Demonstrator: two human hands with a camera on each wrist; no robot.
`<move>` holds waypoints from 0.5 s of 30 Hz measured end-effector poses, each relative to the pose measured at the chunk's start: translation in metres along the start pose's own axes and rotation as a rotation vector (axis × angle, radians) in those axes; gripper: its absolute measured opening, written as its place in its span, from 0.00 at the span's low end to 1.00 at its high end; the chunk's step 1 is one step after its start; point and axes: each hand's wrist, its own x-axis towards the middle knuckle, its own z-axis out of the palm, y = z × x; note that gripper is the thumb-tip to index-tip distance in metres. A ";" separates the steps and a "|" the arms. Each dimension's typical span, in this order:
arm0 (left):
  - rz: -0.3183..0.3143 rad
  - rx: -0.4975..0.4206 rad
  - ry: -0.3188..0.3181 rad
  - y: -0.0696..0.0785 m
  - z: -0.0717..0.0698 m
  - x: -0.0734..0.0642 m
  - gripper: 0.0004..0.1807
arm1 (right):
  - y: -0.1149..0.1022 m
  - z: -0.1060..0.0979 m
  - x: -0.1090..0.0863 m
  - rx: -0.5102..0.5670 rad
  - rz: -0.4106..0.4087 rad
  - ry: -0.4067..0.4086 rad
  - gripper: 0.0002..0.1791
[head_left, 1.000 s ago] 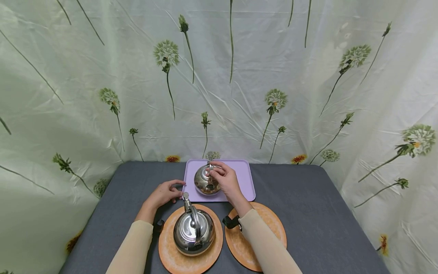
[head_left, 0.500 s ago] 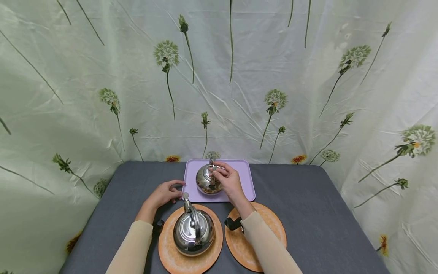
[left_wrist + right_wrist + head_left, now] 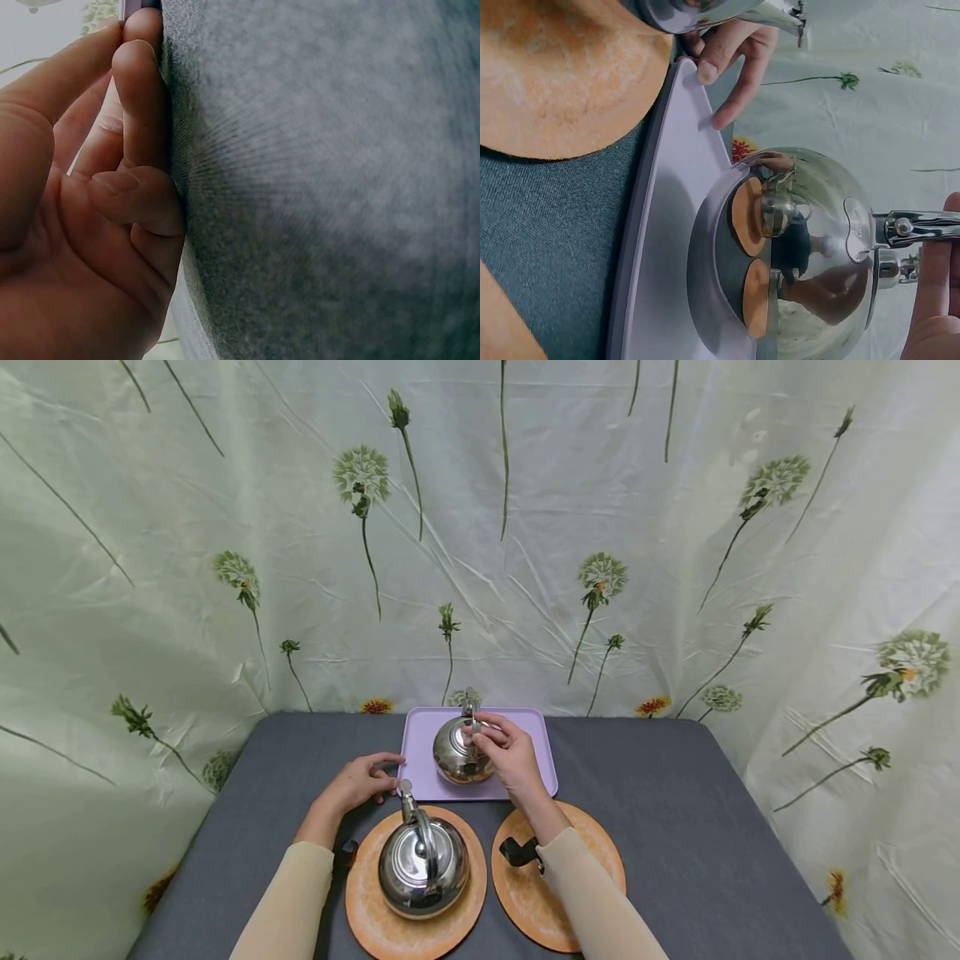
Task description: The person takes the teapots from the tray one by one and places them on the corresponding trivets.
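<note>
My right hand [image 3: 513, 762] holds the upright handle of a shiny steel kettle [image 3: 451, 762], fingertips and thumb about the handle. This kettle stands on or just over a lilac tray [image 3: 415, 745] at the back of the table; contact underneath cannot be told. In the right wrist view the kettle's round side [image 3: 817, 187] mirrors the surroundings. At the tray's near left corner, my left hand [image 3: 363, 781] pinches the rim, its thumb on the edge and a finger stretched along it. A second steel kettle [image 3: 408, 872] sits closer to me, its spout just beside the left hand.
The second kettle rests on a round orange mat [image 3: 362, 902]. Another round orange mat [image 3: 525, 897] lies partly beneath the right forearm. Dark grey cloth [image 3: 675, 827] covers the table, and a flowered curtain [image 3: 510, 610] hangs behind it.
My right hand and its kettle have moved slightly to the right over the tray. The left hand, the tray and the nearer kettle keep their places.
</note>
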 end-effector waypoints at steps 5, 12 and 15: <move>-0.009 0.009 0.002 -0.001 0.000 0.000 0.24 | -0.003 -0.005 -0.003 0.022 -0.019 -0.016 0.22; 0.003 0.022 0.000 0.002 0.000 0.000 0.24 | -0.011 -0.016 -0.010 0.028 -0.028 -0.020 0.22; -0.009 0.032 0.001 0.002 0.000 0.000 0.25 | -0.016 -0.023 -0.014 0.020 -0.036 -0.023 0.23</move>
